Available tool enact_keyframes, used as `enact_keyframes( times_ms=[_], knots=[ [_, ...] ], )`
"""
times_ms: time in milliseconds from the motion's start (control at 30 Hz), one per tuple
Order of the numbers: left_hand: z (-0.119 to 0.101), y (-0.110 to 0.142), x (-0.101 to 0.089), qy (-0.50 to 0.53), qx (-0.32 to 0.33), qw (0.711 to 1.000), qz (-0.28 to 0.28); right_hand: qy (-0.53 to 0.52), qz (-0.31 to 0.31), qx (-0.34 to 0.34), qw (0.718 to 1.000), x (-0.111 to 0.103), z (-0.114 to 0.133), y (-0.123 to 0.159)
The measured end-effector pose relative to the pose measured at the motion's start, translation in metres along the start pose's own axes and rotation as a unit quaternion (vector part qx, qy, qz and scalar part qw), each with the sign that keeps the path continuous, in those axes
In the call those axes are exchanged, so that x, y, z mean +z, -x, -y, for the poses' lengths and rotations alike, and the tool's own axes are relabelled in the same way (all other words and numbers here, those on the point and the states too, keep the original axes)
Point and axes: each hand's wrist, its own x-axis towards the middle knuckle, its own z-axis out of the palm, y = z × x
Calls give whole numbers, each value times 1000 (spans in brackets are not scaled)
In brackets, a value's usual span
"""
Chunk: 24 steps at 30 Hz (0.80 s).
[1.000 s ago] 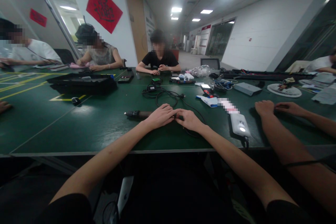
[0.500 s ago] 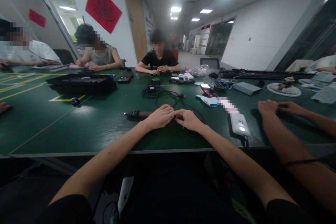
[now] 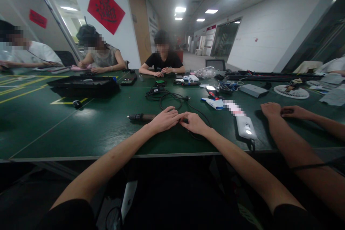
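My left hand point(image 3: 163, 120) lies palm down over the rear part of a dark rod-shaped tool point(image 3: 141, 117) on the green table point(image 3: 81, 125), fingers curled loosely round it. My right hand point(image 3: 194, 123) meets it fingertip to fingertip, fingers bent over the tool's end, where a black cable point(image 3: 172, 99) leads away. The tool's tip points left. What lies under the fingers is hidden.
A white power bank point(image 3: 245, 128) lies to the right, beside a neighbour's two forearms and hands point(image 3: 272, 109). Farther back are a black tray point(image 3: 83, 84), a small dark mouse-like object point(image 3: 77, 103), a white-blue device point(image 3: 214, 103), a grey box point(image 3: 253, 90) and several seated people.
My hands have stayed put. The neighbour's hands at the right have shifted slightly, and a hand at the far left edge has left the view.
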Motion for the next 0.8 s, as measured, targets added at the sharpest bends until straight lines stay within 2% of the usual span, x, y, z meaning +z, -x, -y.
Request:
enact_keyframes(
  times_ms=[100, 233, 433, 567, 733, 800],
  knots=[
    [1, 1, 1, 0, -5, 1000, 1, -1, -3, -8, 1000, 1, -1, 0],
    [1, 3, 0, 20, 27, 999, 6, 8, 1, 9, 1000, 2, -3, 1],
    [2, 2, 1, 6, -8, 1000, 2, 5, 0, -16, 1000, 1, -2, 0],
    [2, 2, 0, 14, 11, 1000, 7, 7, 2, 1, 1000, 1, -2, 0],
    [-1, 2, -2, 1, -14, 1000, 2, -2, 1, -11, 1000, 0, -1, 1],
    [-1, 1, -4, 7, -2, 1000, 4, 0, 1, -6, 1000, 0, -1, 1]
  ],
)
